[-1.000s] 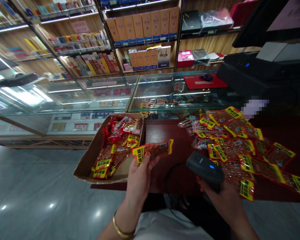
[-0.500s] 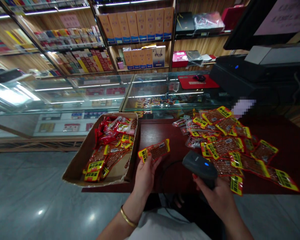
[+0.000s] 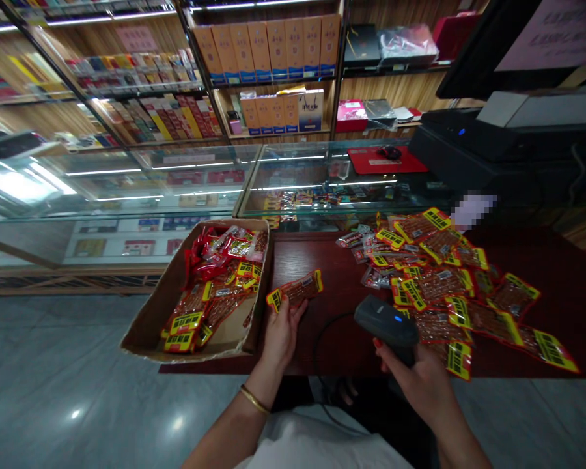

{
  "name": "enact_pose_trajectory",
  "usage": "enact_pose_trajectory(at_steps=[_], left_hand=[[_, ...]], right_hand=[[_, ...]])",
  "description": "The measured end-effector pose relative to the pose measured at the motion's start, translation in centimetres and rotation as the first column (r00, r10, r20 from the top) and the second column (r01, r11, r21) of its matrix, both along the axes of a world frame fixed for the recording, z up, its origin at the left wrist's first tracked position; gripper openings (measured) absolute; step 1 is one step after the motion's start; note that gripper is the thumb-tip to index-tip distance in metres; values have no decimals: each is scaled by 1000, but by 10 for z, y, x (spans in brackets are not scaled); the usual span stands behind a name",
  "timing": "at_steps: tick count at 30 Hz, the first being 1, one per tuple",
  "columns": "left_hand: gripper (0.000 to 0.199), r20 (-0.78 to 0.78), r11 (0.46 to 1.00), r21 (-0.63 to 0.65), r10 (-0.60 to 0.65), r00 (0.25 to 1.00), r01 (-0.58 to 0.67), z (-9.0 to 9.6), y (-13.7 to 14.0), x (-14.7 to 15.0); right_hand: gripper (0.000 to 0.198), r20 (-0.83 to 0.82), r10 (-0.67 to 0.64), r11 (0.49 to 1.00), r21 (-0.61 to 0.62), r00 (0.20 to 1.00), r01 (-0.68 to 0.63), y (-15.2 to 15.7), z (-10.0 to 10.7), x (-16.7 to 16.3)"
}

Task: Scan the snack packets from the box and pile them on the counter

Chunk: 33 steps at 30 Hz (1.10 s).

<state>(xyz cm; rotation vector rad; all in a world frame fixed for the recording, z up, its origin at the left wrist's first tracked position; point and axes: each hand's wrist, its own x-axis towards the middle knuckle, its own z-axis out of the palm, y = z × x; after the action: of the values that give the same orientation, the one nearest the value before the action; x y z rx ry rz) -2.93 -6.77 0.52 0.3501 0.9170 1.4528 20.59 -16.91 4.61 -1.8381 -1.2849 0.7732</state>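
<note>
Pinched in my left hand point(image 3: 282, 332) is a snack packet point(image 3: 297, 292) with yellow ends and brown strips showing through its clear middle. It is held above the counter, just right of an open cardboard box point(image 3: 144, 326). Inside the box lie red packets point(image 3: 206, 264) and several yellow-ended ones point(image 3: 185, 324). My right hand point(image 3: 420, 378) is wrapped round the handle of a dark barcode scanner point(image 3: 385, 320) with a lit blue light; its head points left toward the held packet. A loose pile of similar packets point(image 3: 439, 283) spreads over the counter to the right of the scanner.
The dark red wooden counter point(image 3: 303, 254) backs onto a glass display case point(image 3: 185, 172). A red mat point(image 3: 371, 163) with a mouse point(image 3: 389, 152), a dark machine point(image 3: 469, 153) and a screen point(image 3: 542, 39) stand beyond. The scanner's cable point(image 3: 318, 345) loops over the counter's front.
My left hand has shifted slightly left with the packet, nearer the box. The scanner in my right hand has also moved a little left.
</note>
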Motion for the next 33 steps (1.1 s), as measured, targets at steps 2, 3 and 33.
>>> enact_pose_trajectory(at_steps=[2, 3, 33], left_hand=[[35, -2, 999, -13, -50, 999, 50, 2, 2, -2], [35, -5, 997, -19, -71, 997, 71, 2, 3, -3], [29, 18, 997, -12, -71, 997, 71, 9, 3, -2]], right_hand=[[49, -4, 5, 1000, 8, 1000, -5, 0, 2, 0], [48, -4, 9, 1000, 10, 1000, -9, 1, 3, -1], [44, -16, 19, 1000, -14, 1000, -19, 7, 10, -4]])
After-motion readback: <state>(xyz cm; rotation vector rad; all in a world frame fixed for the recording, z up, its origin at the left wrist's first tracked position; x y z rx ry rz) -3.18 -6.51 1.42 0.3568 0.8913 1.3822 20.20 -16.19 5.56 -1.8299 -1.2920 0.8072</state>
